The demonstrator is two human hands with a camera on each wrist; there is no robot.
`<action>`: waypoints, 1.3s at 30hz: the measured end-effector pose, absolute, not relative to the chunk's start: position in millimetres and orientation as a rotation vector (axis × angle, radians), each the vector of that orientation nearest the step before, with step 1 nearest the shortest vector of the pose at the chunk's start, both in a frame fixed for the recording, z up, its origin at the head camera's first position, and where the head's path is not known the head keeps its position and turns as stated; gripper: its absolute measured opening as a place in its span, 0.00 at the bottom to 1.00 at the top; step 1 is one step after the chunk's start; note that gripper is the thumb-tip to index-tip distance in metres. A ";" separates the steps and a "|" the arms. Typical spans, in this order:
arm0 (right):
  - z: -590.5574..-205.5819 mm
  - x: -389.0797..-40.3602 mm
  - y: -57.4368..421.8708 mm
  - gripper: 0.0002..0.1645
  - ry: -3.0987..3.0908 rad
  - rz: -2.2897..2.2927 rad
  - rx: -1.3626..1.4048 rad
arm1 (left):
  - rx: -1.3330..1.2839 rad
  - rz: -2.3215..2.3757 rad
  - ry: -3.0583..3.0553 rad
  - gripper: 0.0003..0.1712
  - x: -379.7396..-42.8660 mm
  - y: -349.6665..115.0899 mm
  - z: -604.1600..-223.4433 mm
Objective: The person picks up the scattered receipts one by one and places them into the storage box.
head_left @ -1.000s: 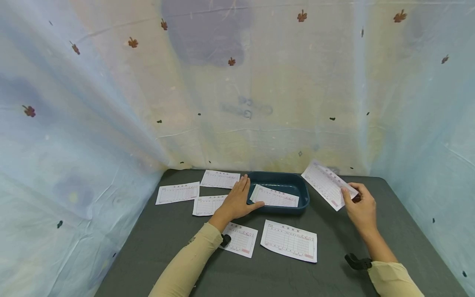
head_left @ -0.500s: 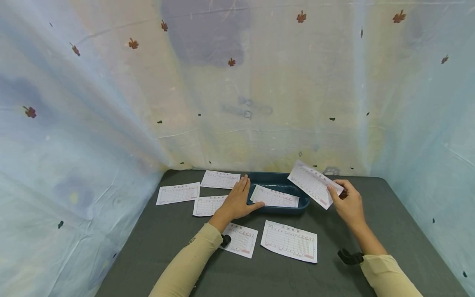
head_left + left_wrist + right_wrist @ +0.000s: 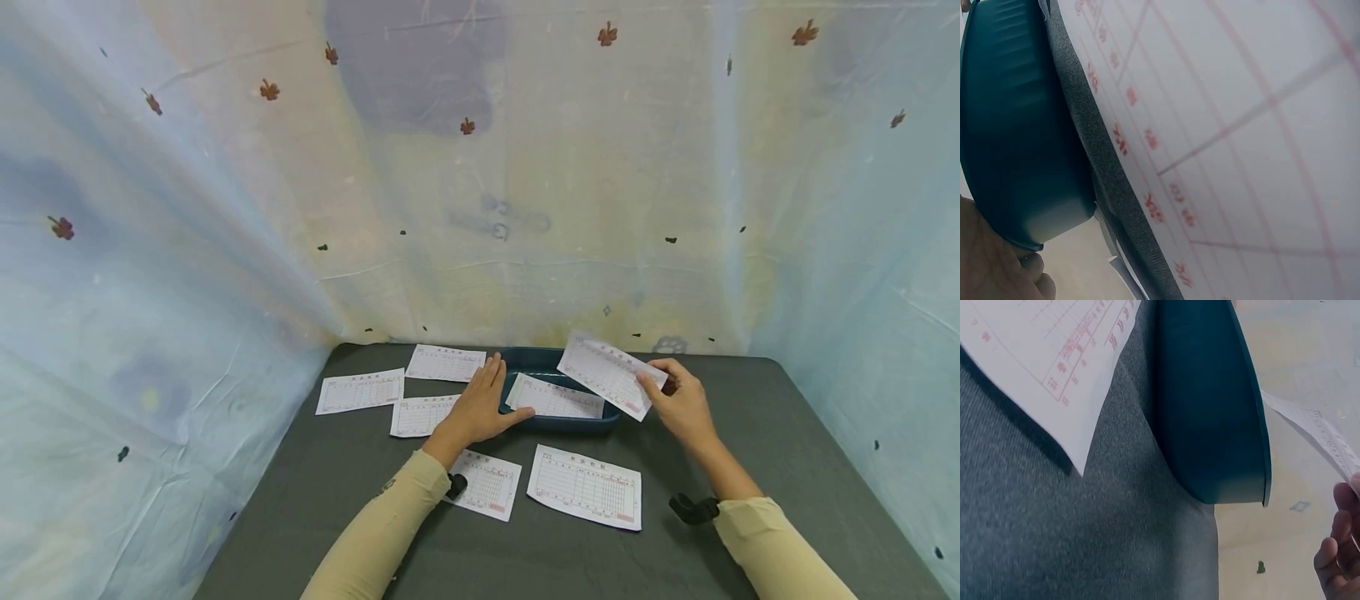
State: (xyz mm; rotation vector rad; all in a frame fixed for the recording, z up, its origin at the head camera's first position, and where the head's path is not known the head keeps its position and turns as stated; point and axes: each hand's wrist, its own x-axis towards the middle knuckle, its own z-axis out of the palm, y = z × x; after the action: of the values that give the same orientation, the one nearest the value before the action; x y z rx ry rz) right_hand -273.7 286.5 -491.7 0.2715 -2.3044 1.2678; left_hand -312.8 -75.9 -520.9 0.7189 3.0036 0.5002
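Gray tabletop (image 3: 570,562): right fingers (image 3: 1340,527) pinch paper (image 3: 607,373), left fingers (image 3: 489,377) extend; only head view shows tray's inside (image 3: 529,362).

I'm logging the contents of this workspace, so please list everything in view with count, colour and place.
table: one, dark grey, below the hands
curtain: one backdrop, pale mixed colours, behind and at both sides
brown leaf shapes: several, brown, on the curtain
small dark marks: several, blackish, on the curtain
tray: one, dark teal, far part of the table
loose forms: five, white, three left of the tray, two in front
form in the tray: at least one, white
raised form: one, white, overlapping the tray's right end in the head view
wrist pieces: two, black
sleeves: two, beige
left hand: one, at the tray's left end
right hand: one, pinching the raised form
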 end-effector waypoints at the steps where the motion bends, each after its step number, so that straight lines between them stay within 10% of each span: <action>1: -492.2 -274.8 285.4 0.13 -2.314 1.271 0.271 | 0.716 0.503 3.004 0.68 -312.6 -75.9 -521.0; 39: -499.9 -310.4 250.5 0.14 -2.563 1.300 0.404 | 0.727 0.513 3.010 0.69 -314.4 -76.1 -523.9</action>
State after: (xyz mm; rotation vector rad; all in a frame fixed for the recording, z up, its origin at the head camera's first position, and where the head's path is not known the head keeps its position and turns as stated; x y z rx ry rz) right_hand -310.4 250.5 -499.9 0.4043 -2.5630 1.3003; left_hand -314.4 -76.1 -523.9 0.7274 3.0096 0.5133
